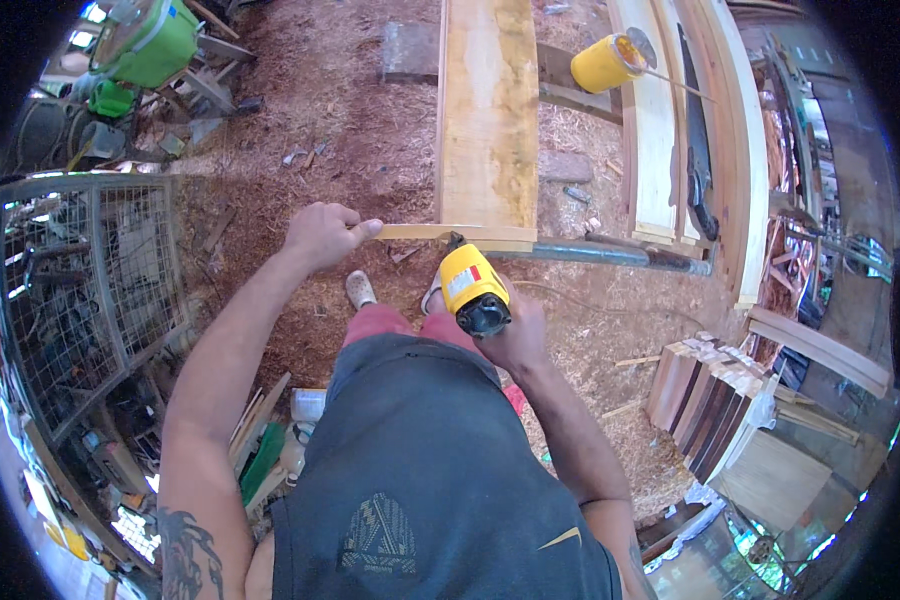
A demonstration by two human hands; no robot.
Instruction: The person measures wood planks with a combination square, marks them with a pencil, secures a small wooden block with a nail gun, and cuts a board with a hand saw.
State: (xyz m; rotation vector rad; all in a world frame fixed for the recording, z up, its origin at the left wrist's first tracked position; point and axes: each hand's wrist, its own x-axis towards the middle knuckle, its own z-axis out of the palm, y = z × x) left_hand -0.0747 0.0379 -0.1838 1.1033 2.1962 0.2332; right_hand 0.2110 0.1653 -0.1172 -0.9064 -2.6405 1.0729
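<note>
**Flush and square first**

Working remotely, with mid-view as my dial's centre, I have the wooden strip [405, 231] at twelve o'clock, across the near end of the long board [487, 130]. Toward ten, my left hand [320, 237] pinches the strip's free end, fingers curled. Toward four, my right hand [522, 335] wraps the yellow nail gun [470, 282], trigger finger hidden. Its nose is at the strip; contact I can't confirm. I'd judge it best to hold the strip flush, the nose square, the left thumb clear.
</note>
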